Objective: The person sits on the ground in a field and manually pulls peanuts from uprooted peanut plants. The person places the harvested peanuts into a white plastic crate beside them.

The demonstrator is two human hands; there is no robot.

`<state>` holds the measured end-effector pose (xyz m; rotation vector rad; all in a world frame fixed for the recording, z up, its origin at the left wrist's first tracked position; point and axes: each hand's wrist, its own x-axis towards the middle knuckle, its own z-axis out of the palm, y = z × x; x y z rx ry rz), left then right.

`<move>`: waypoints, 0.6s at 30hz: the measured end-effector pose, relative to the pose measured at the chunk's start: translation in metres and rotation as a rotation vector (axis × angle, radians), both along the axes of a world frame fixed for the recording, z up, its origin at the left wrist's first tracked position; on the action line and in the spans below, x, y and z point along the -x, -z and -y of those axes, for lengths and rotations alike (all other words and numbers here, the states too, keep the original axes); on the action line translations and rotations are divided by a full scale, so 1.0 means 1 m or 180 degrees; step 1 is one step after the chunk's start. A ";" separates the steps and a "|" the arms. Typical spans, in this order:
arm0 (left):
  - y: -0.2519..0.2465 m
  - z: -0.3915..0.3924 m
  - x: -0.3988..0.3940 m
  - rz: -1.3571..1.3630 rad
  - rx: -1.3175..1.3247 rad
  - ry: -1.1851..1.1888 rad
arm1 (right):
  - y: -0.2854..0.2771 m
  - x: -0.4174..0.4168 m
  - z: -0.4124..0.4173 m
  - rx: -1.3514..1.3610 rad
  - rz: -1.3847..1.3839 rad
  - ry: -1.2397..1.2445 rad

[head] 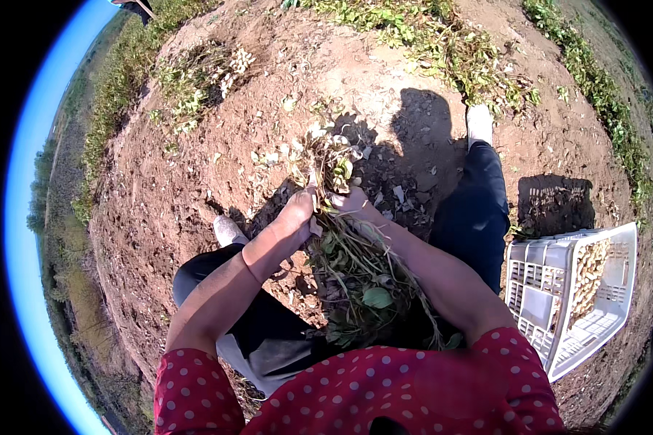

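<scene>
A bundle of pulled peanut plants (359, 272) lies across my lap, its leafy stems towards my body and its root end, with pale pods, pointing away from me. My left hand (299, 213) is closed round the bundle near the roots from the left side. On the right side of the same stems, my right hand (352, 202) grips close beside it; its fingers are partly hidden by the plants. The peanut pods and roots (324, 152) stick out just beyond both hands, above the soil.
A white plastic crate (538, 293) holding peanuts stands on the soil at my right. Another heap of peanut plants (196, 87) with pods lies at the upper left. Uprooted plants (457, 54) lie beyond my right foot. Green crop rows run along both sides.
</scene>
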<state>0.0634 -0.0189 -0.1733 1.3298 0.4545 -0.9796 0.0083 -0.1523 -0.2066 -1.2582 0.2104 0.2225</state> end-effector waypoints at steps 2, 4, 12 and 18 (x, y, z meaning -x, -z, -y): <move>-0.024 -0.013 -0.001 0.0890 -0.0569 0.0427 | -0.048 -0.002 -0.005 -0.1161 -0.0035 0.0131; 0.007 -0.032 -0.007 0.1733 0.0139 0.0386 | -0.094 -0.008 -0.008 -0.1815 -0.0273 0.0002; -0.070 -0.032 -0.017 0.0001 0.0728 0.0027 | -0.042 -0.024 0.001 -0.1127 -0.0197 -0.0262; -0.080 -0.038 -0.058 0.0874 0.0931 0.0035 | 0.001 -0.031 -0.006 0.0434 0.0055 0.0724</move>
